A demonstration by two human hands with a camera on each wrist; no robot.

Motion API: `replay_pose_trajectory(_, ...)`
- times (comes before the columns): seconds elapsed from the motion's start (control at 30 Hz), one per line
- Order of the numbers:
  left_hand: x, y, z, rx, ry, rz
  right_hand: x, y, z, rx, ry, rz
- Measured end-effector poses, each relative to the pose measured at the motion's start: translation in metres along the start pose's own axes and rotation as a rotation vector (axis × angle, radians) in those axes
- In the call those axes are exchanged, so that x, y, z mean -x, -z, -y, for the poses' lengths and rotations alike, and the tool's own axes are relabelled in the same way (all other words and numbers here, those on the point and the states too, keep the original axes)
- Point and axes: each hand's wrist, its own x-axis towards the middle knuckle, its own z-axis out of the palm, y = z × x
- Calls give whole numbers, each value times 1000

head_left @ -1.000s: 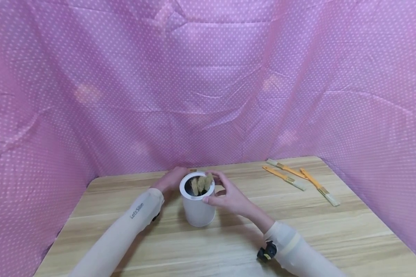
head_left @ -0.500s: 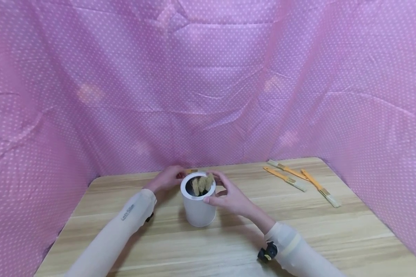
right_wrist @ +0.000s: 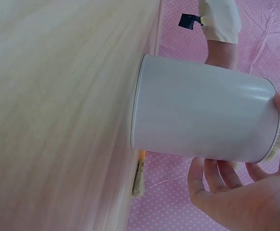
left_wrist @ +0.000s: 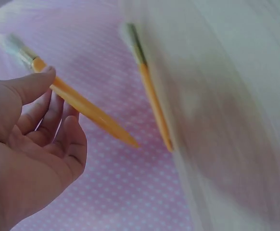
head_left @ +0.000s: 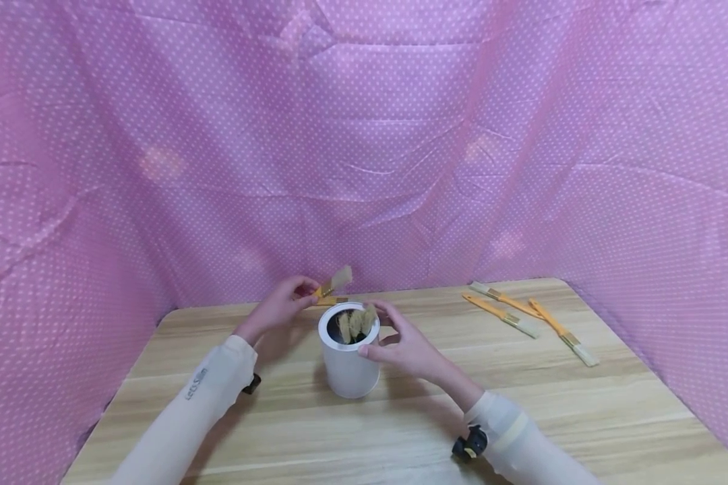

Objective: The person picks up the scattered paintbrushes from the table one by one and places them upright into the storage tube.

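Observation:
My left hand (head_left: 279,306) is beyond the can and to its left, pinching a paintbrush (left_wrist: 89,108) by its orange handle close to the metal collar. In the head view the bristles of that brush tilt up and right, above the table. A white can (head_left: 350,370) stands upright on the table. Around its right side and rim curl the thumb and fingers of my right hand (head_left: 406,343). Several brushes (head_left: 354,324) stand in the can with tan bristles showing at the top; their handles are hidden inside. A second paintbrush (left_wrist: 152,91) lies flat at the table's far edge, behind the can.
At the right of the wooden table (head_left: 249,431) lie three more brushes: one near the back edge (head_left: 506,298), one in front (head_left: 502,315) and one slanting right (head_left: 563,332). A pink dotted cloth (head_left: 364,148) hangs around the table's back and sides.
My left hand has drawn back leftwards from behind the can and lifted a paintbrush off the far edge of the table. My right hand keeps its hold on the can.

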Motion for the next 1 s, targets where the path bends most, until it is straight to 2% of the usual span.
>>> replay_pose_trajectory(0.2,5,7,-28,41,13,-44,0,0,0,14,-4,-3)
replay_pose_trajectory(0.4,12,9,-60,47,2,-60,-6,1,-25,28,-1,-1)
replay_pose_trajectory(0.53,15,10,-84,68,-40,-69,-7,2,-36,49,8,-9)
replay_pose_trajectory(0.7,22,11,-113,116,-110,-110,-6,3,-39,43,22,-3)
replay_pose_trajectory(0.8,28,10,-126,166,-130,-143,-5,3,-39,40,20,-1)
replay_pose_trajectory(1.0,42,-1,-138,304,-62,-149,-5,3,-39,42,7,-9)
